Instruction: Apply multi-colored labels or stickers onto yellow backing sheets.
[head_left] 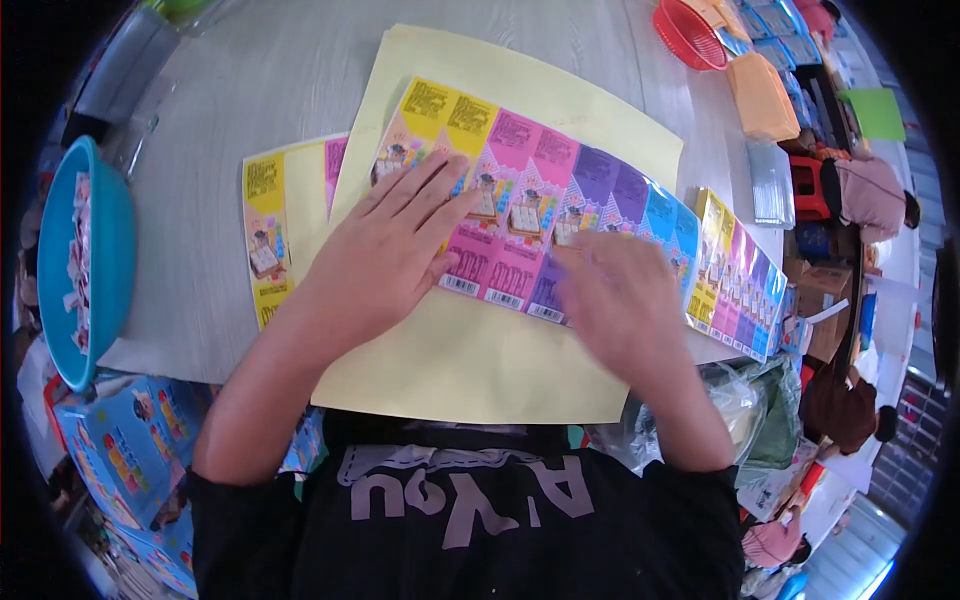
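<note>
The left hand lies flat, fingers outstretched, on a colourful label sheet atop cream paper. The right hand, blurred, bends over the sheet's right half; whether it grips, I cannot tell.

Label sheet on paper, basin at left

Small dark print, too fine to make out, fills the upper ends of the yellow, pink, purple and blue panels on the label sheet, with white barcodes along its lower edge. Similar print marks the partly covered sheet at the left and, tinier, the sheets at the right. Large pale letters stand upside down across the black shirt.
</note>
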